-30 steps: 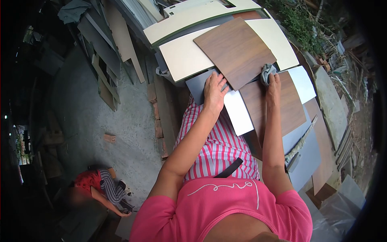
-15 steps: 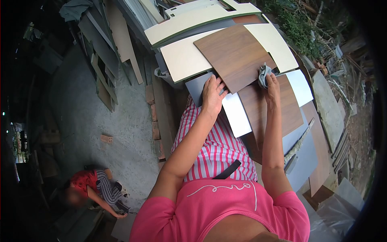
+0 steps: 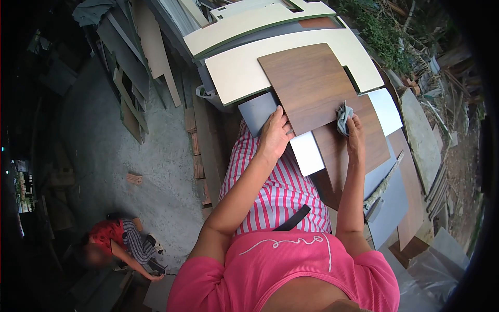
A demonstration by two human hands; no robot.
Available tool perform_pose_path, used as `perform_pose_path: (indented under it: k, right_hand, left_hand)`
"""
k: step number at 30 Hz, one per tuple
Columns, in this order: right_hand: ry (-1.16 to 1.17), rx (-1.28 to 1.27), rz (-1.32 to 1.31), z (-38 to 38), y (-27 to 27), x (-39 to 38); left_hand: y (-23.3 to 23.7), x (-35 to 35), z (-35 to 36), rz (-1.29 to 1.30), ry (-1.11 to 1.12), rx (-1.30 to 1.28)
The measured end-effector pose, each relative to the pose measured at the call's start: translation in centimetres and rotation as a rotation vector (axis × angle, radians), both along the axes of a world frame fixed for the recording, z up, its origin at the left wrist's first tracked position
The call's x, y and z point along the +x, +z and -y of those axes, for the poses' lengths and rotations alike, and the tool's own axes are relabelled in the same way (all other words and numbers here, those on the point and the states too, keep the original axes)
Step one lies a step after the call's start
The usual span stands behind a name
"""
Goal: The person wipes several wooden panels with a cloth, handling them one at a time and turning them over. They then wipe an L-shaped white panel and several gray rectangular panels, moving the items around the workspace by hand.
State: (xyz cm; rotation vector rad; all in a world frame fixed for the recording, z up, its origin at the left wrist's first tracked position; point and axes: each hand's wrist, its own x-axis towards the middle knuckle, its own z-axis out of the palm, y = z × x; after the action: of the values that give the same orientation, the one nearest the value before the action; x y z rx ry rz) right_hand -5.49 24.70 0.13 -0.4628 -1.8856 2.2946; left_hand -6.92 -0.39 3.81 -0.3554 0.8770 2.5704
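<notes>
A brown wood-grain board (image 3: pixel 306 86) lies tilted on top of a stack of panels. My left hand (image 3: pixel 274 134) is at its near left edge, the fingers curled against the edge; their tips are partly hidden. In my right hand (image 3: pixel 355 136) is a bunched grey-blue cloth (image 3: pixel 343 119), pinched by the fingers near the board's right corner. Under that corner lies a second brown wood-grain board (image 3: pixel 358 148). A small dark grey panel (image 3: pixel 257 113) sits beside my left hand, and a white panel (image 3: pixel 307 154) shows just below it.
Large cream panels (image 3: pixel 234 73) lie beneath and beyond the top board. A rough stick (image 3: pixel 384 182) rests on a grey-blue panel (image 3: pixel 395 208) at right. On the concrete floor at left are a brick (image 3: pixel 134 179) and a crouching person (image 3: pixel 122 242). More boards (image 3: pixel 125 57) lean upright behind.
The top brown board has turned and shifted toward me. My left hand has come against its edge, and my right hand with the cloth has moved slightly nearer to me.
</notes>
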Motion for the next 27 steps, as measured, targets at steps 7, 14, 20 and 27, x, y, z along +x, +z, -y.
perform_pose_path:
  k: [7,14,20,27]
  right_hand:
    - [0.090,0.531,0.246,-1.8,3.0,6.3]
    - [-0.195,1.001,0.098,1.0,5.6,6.4]
    - [0.375,1.351,-0.288,10.4,2.9,8.0]
    - [0.447,1.422,-0.430,13.2,2.9,2.6]
  left_hand:
    - [-1.2,4.2,-0.2,0.090,-0.268,-0.135]
    - [-2.2,5.5,-0.6,0.121,-0.301,-0.114]
    - [-5.0,6.0,-1.1,0.103,-0.207,0.013]
    - [-3.1,6.0,-0.5,0.069,-0.220,0.103]
